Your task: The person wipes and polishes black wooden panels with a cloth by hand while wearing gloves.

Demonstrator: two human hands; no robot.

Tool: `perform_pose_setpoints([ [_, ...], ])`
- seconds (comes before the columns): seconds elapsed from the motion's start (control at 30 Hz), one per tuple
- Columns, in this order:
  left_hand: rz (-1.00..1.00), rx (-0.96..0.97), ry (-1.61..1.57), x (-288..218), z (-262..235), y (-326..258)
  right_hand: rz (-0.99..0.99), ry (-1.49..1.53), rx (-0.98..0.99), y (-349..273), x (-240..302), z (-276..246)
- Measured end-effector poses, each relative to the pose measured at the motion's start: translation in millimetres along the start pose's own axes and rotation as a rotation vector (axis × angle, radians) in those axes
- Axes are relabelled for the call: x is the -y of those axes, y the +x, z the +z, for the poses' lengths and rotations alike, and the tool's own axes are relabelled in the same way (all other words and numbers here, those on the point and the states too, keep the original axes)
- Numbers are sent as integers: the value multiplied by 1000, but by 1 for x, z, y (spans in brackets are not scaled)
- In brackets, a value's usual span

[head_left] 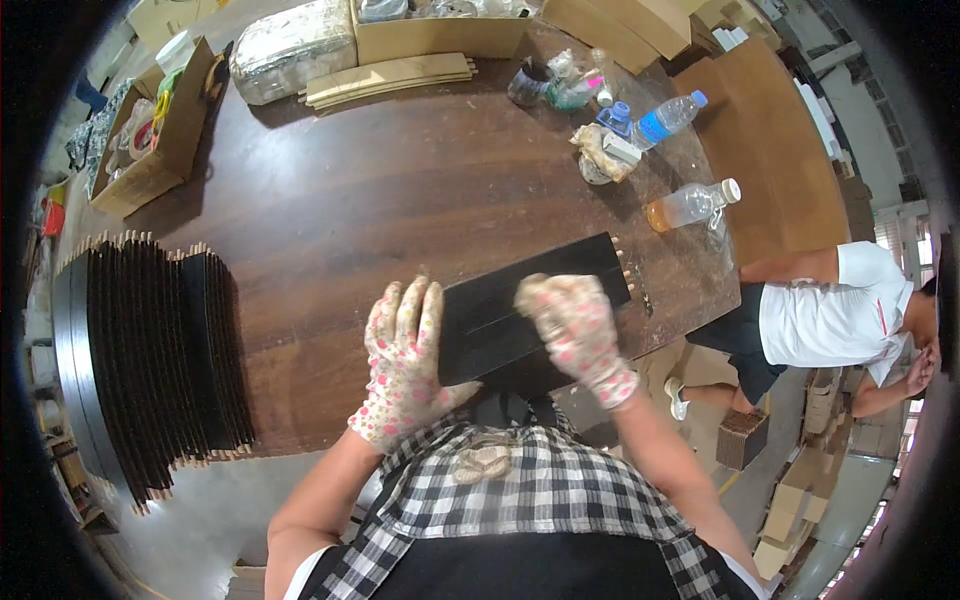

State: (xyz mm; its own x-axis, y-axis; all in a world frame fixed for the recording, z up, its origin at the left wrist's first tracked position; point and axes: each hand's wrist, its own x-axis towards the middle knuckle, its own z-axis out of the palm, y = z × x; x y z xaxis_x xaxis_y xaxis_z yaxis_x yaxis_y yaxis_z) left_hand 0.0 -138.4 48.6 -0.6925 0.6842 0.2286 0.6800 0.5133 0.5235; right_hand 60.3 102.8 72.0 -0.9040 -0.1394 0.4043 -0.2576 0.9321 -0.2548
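Observation:
A black wooden panel [490, 325] lies slantwise on the table's near edge, with pale dowel pegs [626, 268] sticking out of its right end. My left hand [405, 365], in a white glove with pink dots, rests at the panel's left end. Its fingers are stretched out and its thumb lies along the near edge. Over the right half of the panel is my right hand [575, 325], in a matching glove and slightly blurred. Its fingers are curled closed; whatever they may hold is hidden.
A row of black panels with dowel pegs [150, 350] stands at the left. Bottles [690, 205] and small litter sit at the far right. Boxes [440, 38], a wrapped bundle [292, 55] and wooden strips [390, 80] line the back. Beyond the right edge is another person [825, 310].

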Motion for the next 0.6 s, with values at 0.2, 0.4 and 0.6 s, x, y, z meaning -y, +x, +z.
perform_pose_setpoints([
  [0.2, 9, -46, -299, 23, 15, -8, 107, -35, -71, 2, 1, 15],
  [0.4, 11, -78, -381, 33, 19, -14, -43, 91, 60, 29, 42, 33],
  [0.6, 60, -110, -363, 34, 28, -12, -99, 75, 27, 37, 47, 41],
])
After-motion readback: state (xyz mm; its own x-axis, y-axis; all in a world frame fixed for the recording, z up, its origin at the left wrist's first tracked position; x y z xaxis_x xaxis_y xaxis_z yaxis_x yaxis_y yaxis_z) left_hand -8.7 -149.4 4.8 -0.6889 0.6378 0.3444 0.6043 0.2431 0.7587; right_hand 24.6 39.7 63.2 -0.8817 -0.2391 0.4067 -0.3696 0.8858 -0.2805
